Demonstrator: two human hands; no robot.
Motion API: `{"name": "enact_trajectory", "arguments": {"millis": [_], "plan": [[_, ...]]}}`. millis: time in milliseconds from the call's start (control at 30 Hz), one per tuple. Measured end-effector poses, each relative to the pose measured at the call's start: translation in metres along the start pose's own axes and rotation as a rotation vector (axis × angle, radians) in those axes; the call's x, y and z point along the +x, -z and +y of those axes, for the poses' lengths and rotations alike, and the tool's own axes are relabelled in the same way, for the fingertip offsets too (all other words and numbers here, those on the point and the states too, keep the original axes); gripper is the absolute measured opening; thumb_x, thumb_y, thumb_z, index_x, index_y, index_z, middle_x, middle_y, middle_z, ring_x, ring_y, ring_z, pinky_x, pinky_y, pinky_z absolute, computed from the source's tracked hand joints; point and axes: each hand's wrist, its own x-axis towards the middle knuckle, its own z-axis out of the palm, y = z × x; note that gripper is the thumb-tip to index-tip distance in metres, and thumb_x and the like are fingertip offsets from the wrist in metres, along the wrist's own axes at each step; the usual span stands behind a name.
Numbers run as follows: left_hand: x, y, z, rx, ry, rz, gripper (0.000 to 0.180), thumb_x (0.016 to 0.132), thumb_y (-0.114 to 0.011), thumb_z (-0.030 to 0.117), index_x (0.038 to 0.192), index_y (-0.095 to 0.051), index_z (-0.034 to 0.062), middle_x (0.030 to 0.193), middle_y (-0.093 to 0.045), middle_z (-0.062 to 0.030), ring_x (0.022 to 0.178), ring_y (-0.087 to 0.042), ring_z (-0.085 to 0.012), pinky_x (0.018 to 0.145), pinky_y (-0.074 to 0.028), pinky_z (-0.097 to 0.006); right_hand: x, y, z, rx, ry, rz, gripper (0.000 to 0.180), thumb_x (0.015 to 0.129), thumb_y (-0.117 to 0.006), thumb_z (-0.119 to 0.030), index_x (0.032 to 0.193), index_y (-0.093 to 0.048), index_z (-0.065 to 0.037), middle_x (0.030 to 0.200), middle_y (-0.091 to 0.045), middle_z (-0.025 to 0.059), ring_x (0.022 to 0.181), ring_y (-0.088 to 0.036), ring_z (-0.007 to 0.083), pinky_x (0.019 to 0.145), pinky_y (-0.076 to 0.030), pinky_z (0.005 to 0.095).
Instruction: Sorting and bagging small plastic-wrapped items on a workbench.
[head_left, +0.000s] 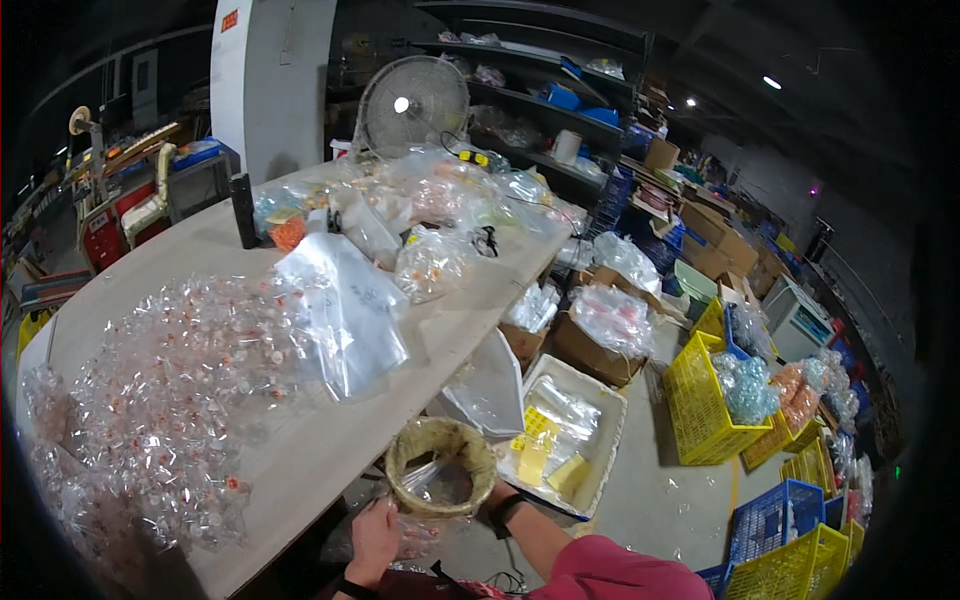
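A round, stained yellowish bucket (410, 497) is in front of me beside the table edge, its open top facing up. Some clear plastic shows inside it. My left hand (374, 537) is closed at the bucket's near left side, the thumb toward its rim. On the other side, my right hand (497, 500) grips the bucket's right wall, its fingers partly hidden and in shadow. Dark bands circle both wrists. Crumpled clear plastic (418, 540) lies below the bucket, close to my left hand.
The long table (285, 475) carries a wide heap of small clear packets (190, 400), flat plastic bags (345, 320) and filled bags. A white foam box (612, 425) stands right of the bucket. Yellow crates (690, 400) and blue crates (770, 525) line the right; a fan (412, 105) stands behind.
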Motion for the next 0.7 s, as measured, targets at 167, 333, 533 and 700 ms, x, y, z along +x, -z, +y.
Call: {"name": "enact_trajectory", "arguments": {"millis": [167,333,533,700], "plan": [[-0.013,-0.025,-0.039,0.088,0.007,0.028,0.018,0.088,-0.055,0.012,0.079,-0.055,-0.0030,0.084,-0.058,-0.0242,0.079,-0.058,-0.0453,0.074,-0.045,-0.053,0.004,0.003,0.008,0.079,0.100,0.105,0.041,0.098,-0.055,-0.016,0.138,-0.046,-0.013,0.121,-0.061,0.0075,0.110,-0.060,0.0219,0.090,-0.053,0.0380],[-0.019,-0.067,-0.081,0.121,0.426,-0.262,0.029,0.088,-0.057,0.034,0.102,-0.072,0.0129,0.101,-0.068,-0.0188,0.095,-0.065,-0.0364,0.081,-0.051,-0.046,0.004,0.017,0.005,0.138,0.119,0.133,0.038,0.097,-0.056,-0.015,0.134,-0.048,-0.012,0.118,-0.062,0.0073,0.109,-0.060,0.0215,0.090,-0.053,0.0377],[-0.015,-0.136,-0.088,-0.760,0.682,-0.269,0.016,0.089,-0.053,0.011,0.092,-0.067,0.0044,0.072,-0.067,-0.0072,0.060,-0.065,-0.0172,0.053,-0.051,-0.033,0.020,0.040,-0.046,0.175,0.002,-0.016,0.035,0.096,-0.057,-0.014,0.131,-0.051,-0.012,0.115,-0.063,0.0071,0.108,-0.060,0.0211,0.090,-0.053,0.0373],[-0.009,-0.108,-0.079,-0.651,0.635,-0.316,0.022,0.091,-0.047,0.003,0.105,-0.064,0.0015,0.079,-0.069,-0.0097,0.063,-0.066,-0.0173,0.054,-0.054,-0.031,0.021,0.000,-0.067,-0.150,0.013,0.223,0.029,0.091,-0.065,-0.015,0.118,-0.059,-0.010,0.099,-0.063,0.0052,0.088,-0.059,0.0163,0.075,-0.050,0.0266]]}}
